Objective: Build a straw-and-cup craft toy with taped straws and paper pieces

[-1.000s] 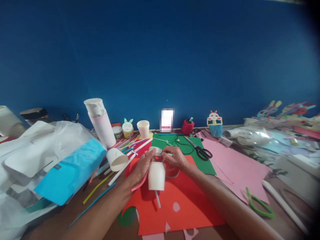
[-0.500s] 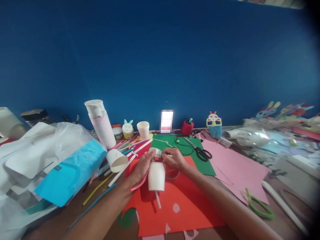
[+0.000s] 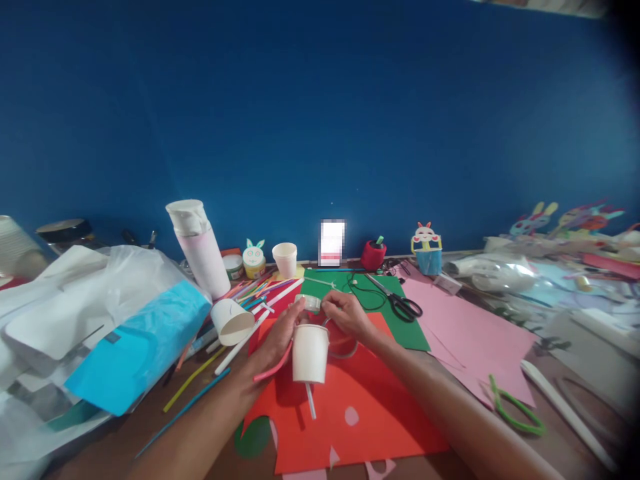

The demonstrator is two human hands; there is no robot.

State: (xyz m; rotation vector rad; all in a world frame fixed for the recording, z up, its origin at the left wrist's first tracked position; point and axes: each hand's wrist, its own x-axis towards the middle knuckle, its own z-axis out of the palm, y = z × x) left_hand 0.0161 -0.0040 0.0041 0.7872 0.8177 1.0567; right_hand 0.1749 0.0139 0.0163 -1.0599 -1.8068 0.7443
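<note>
My left hand (image 3: pixel 284 332) is closed round a roll of clear tape (image 3: pixel 309 304), its thumb on the roll's side. Right beside the roll, my right hand (image 3: pixel 345 313) has its fingers pinched together; what lies between them is too small to tell. Just below both hands is a white paper cup (image 3: pixel 310 355), with a pale straw (image 3: pixel 311 401) sticking out from its near end. A pink bendy strip (image 3: pixel 273 371) runs along my left wrist. Behind the cup, a thin curved strand (image 3: pixel 346 353) loops under my right hand.
Red paper (image 3: pixel 365 413) lies beneath the hands, green paper (image 3: pixel 410 330) and pink paper (image 3: pixel 480 333) to the right. Black-handled scissors (image 3: pixel 404 307) rest on the green sheet. A second cup (image 3: pixel 233 322) lies tipped at left, near a blue package (image 3: pixel 140 347). A white bottle (image 3: pixel 200 253) stands behind.
The cup has shifted slightly left and tilted a little. Both hands keep nearly the same place by the tape roll, while the whole view has drifted slightly.
</note>
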